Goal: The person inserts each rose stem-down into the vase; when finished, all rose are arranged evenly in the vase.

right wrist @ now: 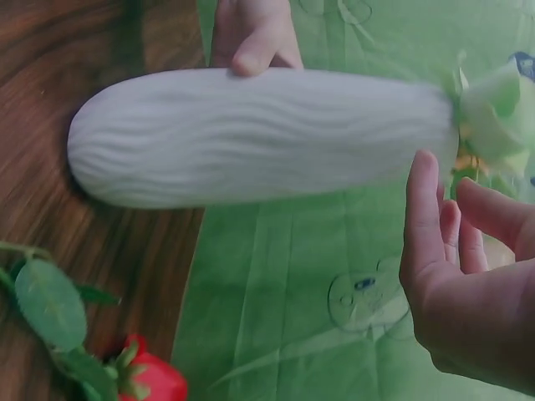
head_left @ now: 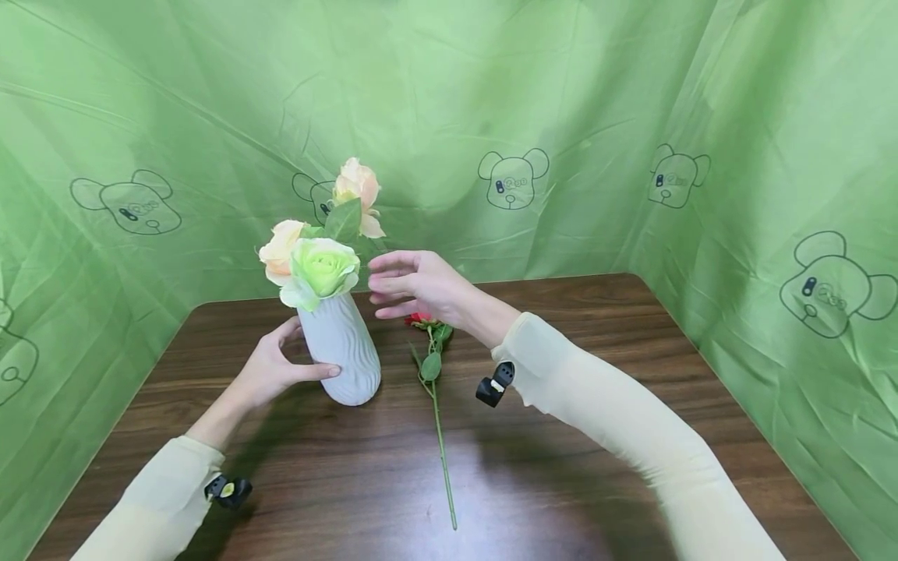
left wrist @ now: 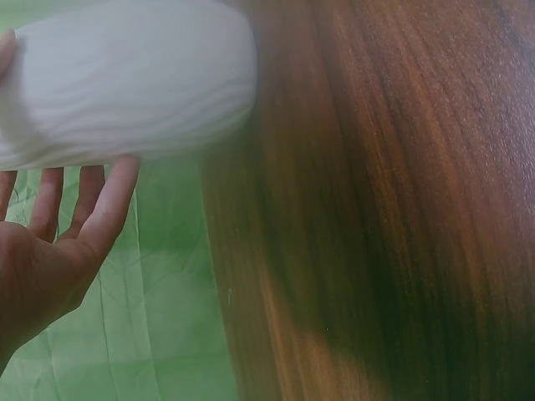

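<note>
A white vase [head_left: 341, 347] with wavy ridges stands on the wooden table. My left hand [head_left: 275, 362] holds it around the side, thumb across the near face and fingers behind. In its mouth are a pale green rose [head_left: 324, 269], a peach flower [head_left: 282, 248] at the left and a taller peach flower [head_left: 358, 187] behind. My right hand [head_left: 433, 287] is raised just right of the blooms, fingers loosely extended and holding nothing. In the right wrist view its fingertips are close to the vase's neck. A red rose [right wrist: 155, 380] lies on the table, its bloom partly behind my right hand in the head view.
The red rose's long green stem [head_left: 442, 452] runs toward the near edge of the dark wooden table [head_left: 337, 491]. Green cloth [head_left: 435, 93] with printed bear heads hangs around the back and sides. A small black device [head_left: 496, 383] sits at each wrist.
</note>
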`<act>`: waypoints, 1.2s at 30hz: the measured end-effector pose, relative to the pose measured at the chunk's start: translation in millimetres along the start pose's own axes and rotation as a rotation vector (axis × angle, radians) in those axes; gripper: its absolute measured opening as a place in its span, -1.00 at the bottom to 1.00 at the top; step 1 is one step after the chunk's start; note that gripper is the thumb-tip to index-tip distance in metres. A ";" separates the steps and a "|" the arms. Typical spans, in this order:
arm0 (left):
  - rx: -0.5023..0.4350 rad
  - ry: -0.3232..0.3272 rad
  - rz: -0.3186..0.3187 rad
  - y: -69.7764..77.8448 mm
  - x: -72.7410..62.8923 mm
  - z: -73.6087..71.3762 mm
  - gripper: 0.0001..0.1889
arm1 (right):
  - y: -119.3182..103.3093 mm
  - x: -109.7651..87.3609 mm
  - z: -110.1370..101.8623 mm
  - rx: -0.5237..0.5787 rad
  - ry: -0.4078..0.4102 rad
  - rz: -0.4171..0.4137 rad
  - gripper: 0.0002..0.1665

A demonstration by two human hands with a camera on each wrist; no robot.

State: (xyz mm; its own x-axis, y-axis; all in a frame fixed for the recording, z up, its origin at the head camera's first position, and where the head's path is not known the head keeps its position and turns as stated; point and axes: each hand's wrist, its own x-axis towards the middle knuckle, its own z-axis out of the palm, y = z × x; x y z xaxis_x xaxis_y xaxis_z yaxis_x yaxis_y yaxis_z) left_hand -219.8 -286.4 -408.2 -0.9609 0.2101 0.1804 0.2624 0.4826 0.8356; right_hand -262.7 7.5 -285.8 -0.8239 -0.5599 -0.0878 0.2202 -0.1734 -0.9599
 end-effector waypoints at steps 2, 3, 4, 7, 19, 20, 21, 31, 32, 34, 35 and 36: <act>0.000 0.004 -0.003 0.8 -0.7 0.0 -0.16 | 1.7 -0.9 -8.9 -0.003 0.022 0.008 -0.54; -0.001 0.004 -0.003 1.6 -0.9 0.0 -0.16 | 3.0 -1.1 -13.8 0.002 0.034 0.013 -0.53; -0.002 0.005 -0.003 2.2 -1.3 0.2 -0.16 | 4.5 -1.5 -18.9 0.003 0.046 0.017 -0.54; -0.018 0.014 -0.011 4.1 -2.4 1.4 -0.17 | 11.0 -3.2 -34.5 0.006 0.075 0.037 -0.55; -0.046 0.085 -0.027 10.4 -8.1 10.2 -0.22 | 58.9 -13.1 -88.6 -0.049 0.110 0.178 -0.51; -0.049 0.090 -0.028 10.9 -8.1 11.0 -0.22 | 64.9 -14.0 -92.2 -0.066 0.108 0.197 -0.51; -0.045 0.093 -0.023 11.1 -8.2 11.6 -0.21 | 71.0 -15.0 -95.3 -0.083 0.105 0.221 -0.50; -0.018 0.119 -0.027 11.7 -6.3 11.3 -0.26 | 131.2 -27.0 -102.8 -0.235 0.090 0.374 -0.50; -0.016 0.118 -0.028 11.2 -6.2 11.4 -0.26 | 136.4 -27.3 -102.2 -0.252 0.087 0.380 -0.51; -0.017 0.117 -0.026 9.8 -6.0 11.7 -0.26 | 145.2 -27.1 -100.8 -0.296 0.087 0.381 -0.49; -0.014 0.115 -0.021 8.8 -6.0 12.0 -0.25 | 148.7 -26.8 -100.3 -0.317 0.095 0.378 -0.48; -0.011 0.113 -0.016 7.8 -5.9 12.2 -0.25 | 151.6 -26.4 -99.2 -0.345 0.105 0.366 -0.47</act>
State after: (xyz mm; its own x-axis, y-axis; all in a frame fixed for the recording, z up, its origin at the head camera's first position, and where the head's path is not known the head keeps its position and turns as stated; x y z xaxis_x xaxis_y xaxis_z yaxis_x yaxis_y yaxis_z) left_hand -210.9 -273.5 -409.1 -0.9689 0.1053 0.2241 0.2469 0.4753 0.8445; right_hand -259.3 76.4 -455.4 -0.7767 -0.4467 -0.4441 0.3336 0.3063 -0.8916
